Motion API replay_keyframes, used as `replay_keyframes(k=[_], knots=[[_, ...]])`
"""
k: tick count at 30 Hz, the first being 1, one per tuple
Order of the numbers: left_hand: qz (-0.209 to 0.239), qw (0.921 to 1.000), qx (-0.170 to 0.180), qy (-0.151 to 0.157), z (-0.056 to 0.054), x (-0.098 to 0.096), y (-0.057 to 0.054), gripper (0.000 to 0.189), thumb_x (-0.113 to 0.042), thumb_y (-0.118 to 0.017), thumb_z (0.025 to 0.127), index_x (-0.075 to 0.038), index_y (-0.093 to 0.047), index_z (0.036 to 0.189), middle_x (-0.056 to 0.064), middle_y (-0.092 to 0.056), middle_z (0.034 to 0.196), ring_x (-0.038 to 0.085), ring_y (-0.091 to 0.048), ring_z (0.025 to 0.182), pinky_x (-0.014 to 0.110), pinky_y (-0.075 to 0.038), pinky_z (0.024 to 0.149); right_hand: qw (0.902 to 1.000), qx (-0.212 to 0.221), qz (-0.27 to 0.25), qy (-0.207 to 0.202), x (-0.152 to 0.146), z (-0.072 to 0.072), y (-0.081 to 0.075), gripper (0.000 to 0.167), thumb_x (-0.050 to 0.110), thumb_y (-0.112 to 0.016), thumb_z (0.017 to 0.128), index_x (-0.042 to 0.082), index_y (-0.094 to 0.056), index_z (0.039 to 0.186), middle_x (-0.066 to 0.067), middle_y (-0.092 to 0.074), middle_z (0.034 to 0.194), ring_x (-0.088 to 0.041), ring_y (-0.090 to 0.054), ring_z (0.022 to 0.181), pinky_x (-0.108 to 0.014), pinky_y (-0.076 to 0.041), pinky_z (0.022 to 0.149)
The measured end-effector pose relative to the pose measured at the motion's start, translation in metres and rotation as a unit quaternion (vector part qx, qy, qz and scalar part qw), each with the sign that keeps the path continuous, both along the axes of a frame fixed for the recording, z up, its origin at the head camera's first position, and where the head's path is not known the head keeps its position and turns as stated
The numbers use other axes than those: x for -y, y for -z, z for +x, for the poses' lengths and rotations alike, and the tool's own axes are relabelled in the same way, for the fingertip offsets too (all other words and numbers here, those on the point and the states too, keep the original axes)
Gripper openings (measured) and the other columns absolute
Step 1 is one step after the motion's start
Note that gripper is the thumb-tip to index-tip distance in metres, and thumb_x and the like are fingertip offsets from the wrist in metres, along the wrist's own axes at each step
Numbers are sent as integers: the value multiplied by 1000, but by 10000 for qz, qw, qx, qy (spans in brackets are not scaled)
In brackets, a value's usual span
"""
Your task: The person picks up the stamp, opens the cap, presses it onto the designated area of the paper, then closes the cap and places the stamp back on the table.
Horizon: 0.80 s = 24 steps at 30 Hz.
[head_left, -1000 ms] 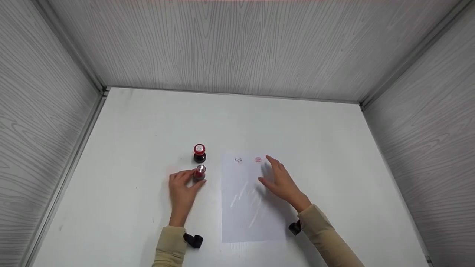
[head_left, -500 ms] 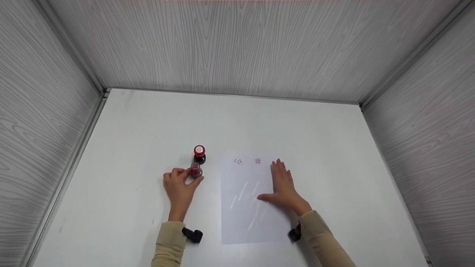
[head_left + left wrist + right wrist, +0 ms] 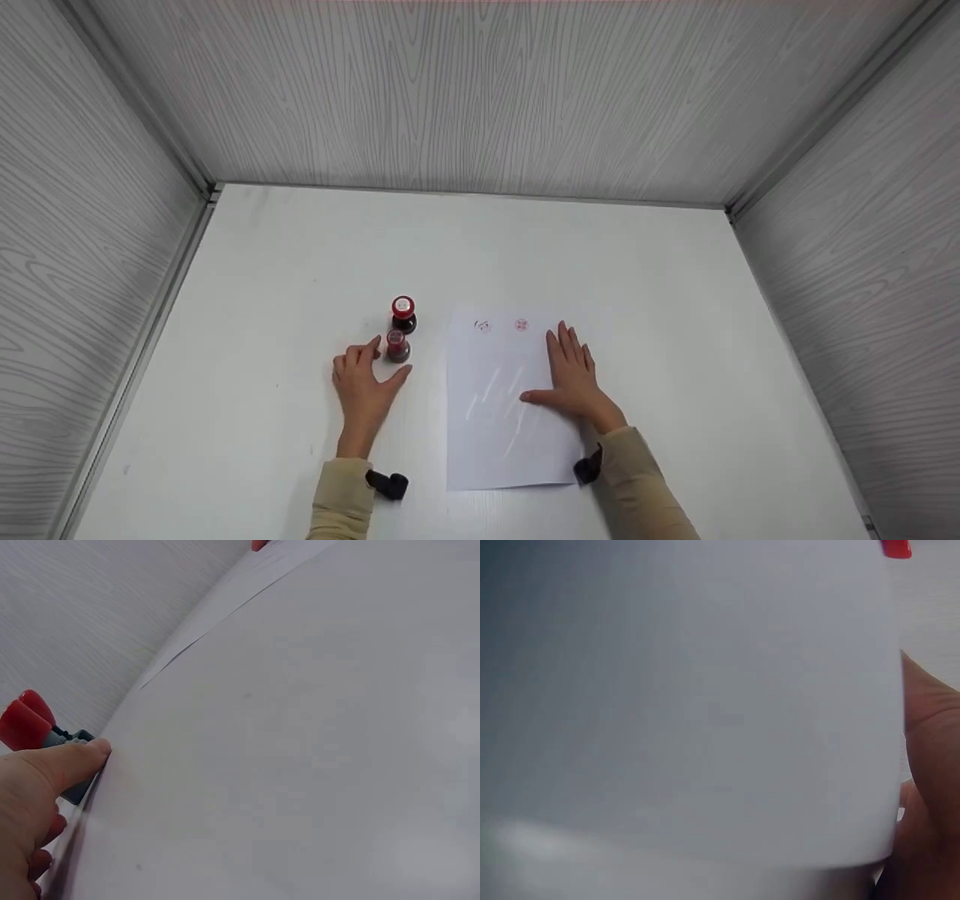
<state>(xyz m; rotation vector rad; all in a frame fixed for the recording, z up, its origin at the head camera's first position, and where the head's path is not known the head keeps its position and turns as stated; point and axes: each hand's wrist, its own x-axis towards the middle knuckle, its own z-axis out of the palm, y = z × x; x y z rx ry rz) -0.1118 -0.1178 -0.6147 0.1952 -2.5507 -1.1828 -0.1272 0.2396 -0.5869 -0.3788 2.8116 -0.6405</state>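
Observation:
Two red-topped stamps with dark bases stand upright one behind the other, left of the paper. My left hand [image 3: 365, 382] is around the nearer stamp [image 3: 397, 345], thumb and index finger spread with a gap to it. Just behind it stands the farther stamp [image 3: 403, 313]. In the left wrist view, my thumb [image 3: 75, 761] overlaps the dark bases. My right hand [image 3: 576, 382] lies flat on the right side of a white sheet of paper [image 3: 487, 435], thumb stretched out to the left. Near the sheet's top are a round red stamp mark [image 3: 521, 325] and a small dark scribble [image 3: 481, 325].
The white table [image 3: 300, 262] is bounded by grey wood-patterned panels [image 3: 465, 97] at the back and both sides. A black wrist camera [image 3: 390, 485] sits at the left cuff, another wrist camera [image 3: 588, 469] at the right cuff. The paper's near edge lifts slightly.
My left hand has set the nearer stamp close to the farther one and let go of it. My right hand has come down from above the sheet to lie flat on it.

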Motion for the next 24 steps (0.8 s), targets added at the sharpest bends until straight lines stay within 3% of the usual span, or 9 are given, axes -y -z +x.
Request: replay_keyframes(k=[6, 10, 13, 17, 21, 24], knots=[[190, 9990, -386, 125, 26, 2, -5, 56, -16, -86, 76, -1, -64, 125, 14, -56, 117, 31, -43, 106, 44, -33, 90, 10000, -17, -27, 52, 1, -1, 1, 126, 70, -71, 74, 2, -7, 158, -17, 8, 165, -32, 12, 150, -56, 4, 117], [-15, 9989, -251, 408, 39, 1, -6, 62, -16, -83, 79, 1, -57, 133, 18, -55, 129, 36, -40, 120, 53, -31, 98, 10000, 53, 6, 48, 4, -1, 2, 125, 71, -70, 74, 3, -6, 158, -16, 9, 165, -31, 12, 150, -55, 4, 117], [136, 9985, -13, 522, 36, -2, -7, 73, -17, -81, 81, 0, -47, 143, 20, -50, 140, 37, -33, 131, 59, -25, 105, 10000, 18, -12, 87, 7, -1, 1, 124, 71, -70, 74, 4, -7, 159, -15, 8, 165, -31, 12, 151, -55, 4, 118], [665, 9973, 165, 281, 21, -5, -8, 75, -14, -81, 82, -2, -43, 146, 17, -52, 142, 33, -31, 134, 57, -20, 109, 9999, 38, 0, 110, 10, -2, -1, 125, 71, -70, 74, 6, -5, 159, -12, 9, 165, -28, 13, 151, -53, 5, 118], [1064, 9942, 1, -166, 9, -6, -5, 67, -10, -82, 80, -2, -51, 139, 14, -62, 132, 29, -38, 125, 52, -22, 107, 9999, 93, 42, 85, 10, -3, -1, 126, 73, -69, 74, 8, -3, 159, -11, 11, 165, -26, 15, 150, -51, 6, 118], [1075, 9930, -261, -425, 3, -7, -3, 58, -9, -84, 79, -2, -59, 131, 13, -68, 122, 29, -43, 117, 50, -26, 103, 10000, 68, -4, 25, 10, -3, -1, 125, 72, -69, 74, 6, -4, 159, -12, 10, 165, -27, 15, 150, -52, 6, 118]])
